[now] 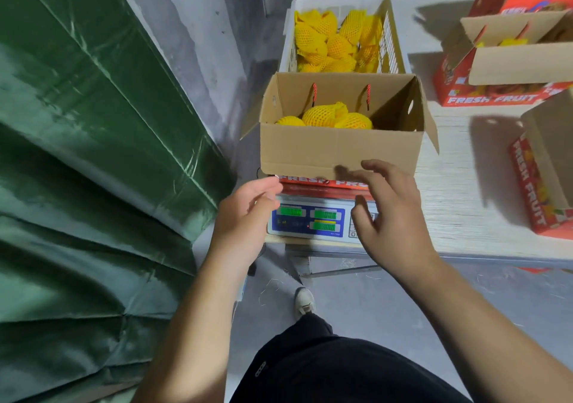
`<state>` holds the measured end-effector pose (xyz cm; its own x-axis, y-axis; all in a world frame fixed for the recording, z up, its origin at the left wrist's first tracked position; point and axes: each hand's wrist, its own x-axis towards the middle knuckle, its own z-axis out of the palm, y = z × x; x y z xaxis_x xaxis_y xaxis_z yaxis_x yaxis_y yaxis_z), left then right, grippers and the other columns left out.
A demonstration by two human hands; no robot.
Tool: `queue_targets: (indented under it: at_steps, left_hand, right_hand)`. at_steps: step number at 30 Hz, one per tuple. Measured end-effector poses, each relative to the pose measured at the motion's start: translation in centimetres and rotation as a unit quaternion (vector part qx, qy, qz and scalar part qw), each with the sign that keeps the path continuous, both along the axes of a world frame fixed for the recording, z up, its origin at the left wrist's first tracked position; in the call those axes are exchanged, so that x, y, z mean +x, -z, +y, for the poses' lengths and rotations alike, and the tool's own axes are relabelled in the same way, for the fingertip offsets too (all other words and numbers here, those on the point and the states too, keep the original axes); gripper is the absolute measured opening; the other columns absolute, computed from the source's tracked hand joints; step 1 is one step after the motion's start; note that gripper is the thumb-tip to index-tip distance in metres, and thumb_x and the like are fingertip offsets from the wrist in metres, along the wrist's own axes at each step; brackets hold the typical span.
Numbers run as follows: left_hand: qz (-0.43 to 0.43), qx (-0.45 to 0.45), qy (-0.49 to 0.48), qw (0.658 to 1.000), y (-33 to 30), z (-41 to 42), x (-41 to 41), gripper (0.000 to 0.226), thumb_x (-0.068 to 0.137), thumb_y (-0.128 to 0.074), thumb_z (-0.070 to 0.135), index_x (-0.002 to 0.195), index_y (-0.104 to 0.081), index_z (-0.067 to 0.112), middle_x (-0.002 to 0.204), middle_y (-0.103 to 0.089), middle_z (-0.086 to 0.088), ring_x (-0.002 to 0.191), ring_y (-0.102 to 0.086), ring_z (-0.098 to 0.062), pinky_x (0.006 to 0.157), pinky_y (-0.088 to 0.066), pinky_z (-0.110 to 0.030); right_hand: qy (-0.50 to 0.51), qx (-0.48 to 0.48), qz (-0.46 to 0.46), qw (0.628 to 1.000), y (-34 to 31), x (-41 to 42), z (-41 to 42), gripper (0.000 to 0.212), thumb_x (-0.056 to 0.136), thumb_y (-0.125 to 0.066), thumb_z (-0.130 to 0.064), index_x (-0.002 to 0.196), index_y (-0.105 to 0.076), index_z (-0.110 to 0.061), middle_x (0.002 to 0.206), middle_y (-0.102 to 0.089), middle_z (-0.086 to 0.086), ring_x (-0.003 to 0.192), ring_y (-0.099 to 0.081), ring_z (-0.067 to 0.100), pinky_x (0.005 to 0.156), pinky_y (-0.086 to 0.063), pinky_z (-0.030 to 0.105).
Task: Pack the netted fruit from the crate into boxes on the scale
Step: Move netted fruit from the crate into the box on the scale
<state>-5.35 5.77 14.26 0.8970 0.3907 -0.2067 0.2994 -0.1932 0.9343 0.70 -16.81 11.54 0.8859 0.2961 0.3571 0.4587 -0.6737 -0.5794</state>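
Sitting on the surface [459, 216]: white crate [393, 30] at the back, part full of netted fruit [335, 42]. Open box [338, 151] resting on the scale [310, 221], a few netted fruit inside. Left hand [245, 216] and right hand [390, 213] hovering just in front of the box, both open, holding nothing.
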Motion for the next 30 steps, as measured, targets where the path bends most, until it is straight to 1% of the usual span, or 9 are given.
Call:
queue_targets:
  at_steps: [3, 8, 13, 15, 17, 22, 26, 28, 30]
  left_hand:
    - [-0.03, 0.012, 0.013, 0.999, -0.9, 0.6, 2.0, 0.031, 0.089, -0.054, 0.03, 0.109, -0.07, 0.047, 0.114, -0.076, 0.024, 0.11, -0.072, -0.002, 0.103, -0.054, -0.035]
    - [-0.085, 0.042, 0.043, 0.995, -2.2, 1.7, 6.9, 0.027, 0.095, -0.055, 0.032, 0.111, -0.071, 0.046, 0.115, -0.075, 0.027, 0.11, -0.07, 0.001, 0.098, -0.053, -0.028]
    - [-0.134, 0.037, 0.072, 0.988, -3.9, 2.7, 12.7, 0.024, 0.1, -0.061, 0.024, 0.111, -0.073, 0.043, 0.115, -0.075, 0.023, 0.113, -0.07, -0.001, 0.099, -0.053, -0.029]
    - [-0.151, 0.062, 0.1, 0.982, -4.7, 3.3, 15.7, 0.03, 0.104, -0.062, 0.016, 0.113, -0.073, 0.041, 0.113, -0.075, 0.024, 0.111, -0.068, 0.004, 0.094, -0.053, -0.018]
    - [-0.15, 0.102, 0.129, 0.975, -5.4, 4.2, 19.4, 0.028, 0.106, -0.059, 0.017, 0.121, -0.074, 0.036, 0.115, -0.074, 0.024, 0.11, -0.065, 0.011, 0.086, -0.047, -0.003]
    - [-0.096, 0.177, 0.217, 0.955, -6.4, 5.9, 30.0, 0.031, 0.107, -0.053, 0.012, 0.133, -0.069, 0.018, 0.123, -0.07, 0.009, 0.099, -0.059, 0.022, 0.079, -0.041, 0.004]
    - [0.027, 0.176, 0.282, 0.943, -3.9, 6.5, 37.2, 0.034, 0.11, -0.048, 0.014, 0.139, -0.065, 0.017, 0.134, -0.068, 0.003, 0.103, -0.059, 0.009, 0.073, -0.044, -0.003]
    - [0.092, 0.207, 0.325, 0.918, -2.0, 6.8, 39.8, 0.034, 0.111, -0.047, 0.017, 0.141, -0.063, 0.019, 0.139, -0.066, 0.001, 0.117, -0.063, -0.008, 0.084, -0.044, -0.012]
    - [0.127, 0.274, 0.374, 0.877, -0.1, 6.8, 42.1, 0.035, 0.112, -0.045, 0.018, 0.142, -0.062, 0.017, 0.145, -0.062, -0.002, 0.132, -0.058, -0.018, 0.099, -0.042, -0.023]
  right_hand:
    - [0.008, 0.015, 0.008, 1.0, -1.0, 2.0, 1.1, 0.04, 0.09, -0.057, -0.018, 0.13, -0.063, -0.017, 0.142, -0.053, 0.004, 0.13, -0.045, 0.023, 0.106, -0.03, 0.027]
    - [0.009, 0.031, 0.013, 0.999, -2.2, 6.1, 2.8, 0.044, 0.087, -0.057, -0.018, 0.13, -0.065, -0.014, 0.141, -0.054, 0.007, 0.13, -0.048, 0.027, 0.11, -0.041, 0.042]
    - [0.039, 0.025, 0.002, 0.999, -3.6, 10.6, 4.5, 0.041, 0.088, -0.065, -0.017, 0.13, -0.066, -0.016, 0.138, -0.057, 0.006, 0.131, -0.047, 0.03, 0.109, -0.041, 0.05]
    - [0.059, 0.0, -0.003, 0.998, -4.6, 13.3, 4.9, 0.043, 0.088, -0.06, -0.027, 0.131, -0.065, -0.021, 0.138, -0.058, 0.003, 0.13, -0.045, 0.029, 0.109, -0.038, 0.047]
    - [0.071, -0.03, 0.002, 0.997, -5.9, 16.9, 5.1, 0.044, 0.089, -0.057, -0.03, 0.132, -0.064, -0.022, 0.138, -0.057, 0.004, 0.129, -0.045, 0.03, 0.109, -0.033, 0.043]
    - [0.074, -0.116, 0.094, 0.986, -7.3, 26.8, 4.2, 0.04, 0.097, -0.06, -0.023, 0.137, -0.062, -0.019, 0.135, -0.061, 0.012, 0.125, -0.051, 0.036, 0.105, -0.042, 0.046]
    - [0.034, -0.212, 0.187, 0.958, -5.8, 34.4, 2.4, 0.047, 0.095, -0.063, -0.027, 0.141, -0.058, -0.022, 0.14, -0.062, 0.014, 0.13, -0.052, 0.039, 0.108, -0.044, 0.046]
    - [-0.001, -0.299, 0.196, 0.934, -4.2, 37.9, 1.7, 0.053, 0.095, -0.064, -0.033, 0.146, -0.052, -0.028, 0.143, -0.061, 0.011, 0.132, -0.05, 0.038, 0.109, -0.043, 0.046]
    - [-0.045, -0.427, 0.163, 0.888, -1.8, 40.9, 0.6, 0.059, 0.097, -0.06, -0.042, 0.152, -0.042, -0.034, 0.15, -0.053, 0.006, 0.141, -0.042, 0.034, 0.116, -0.032, 0.049]
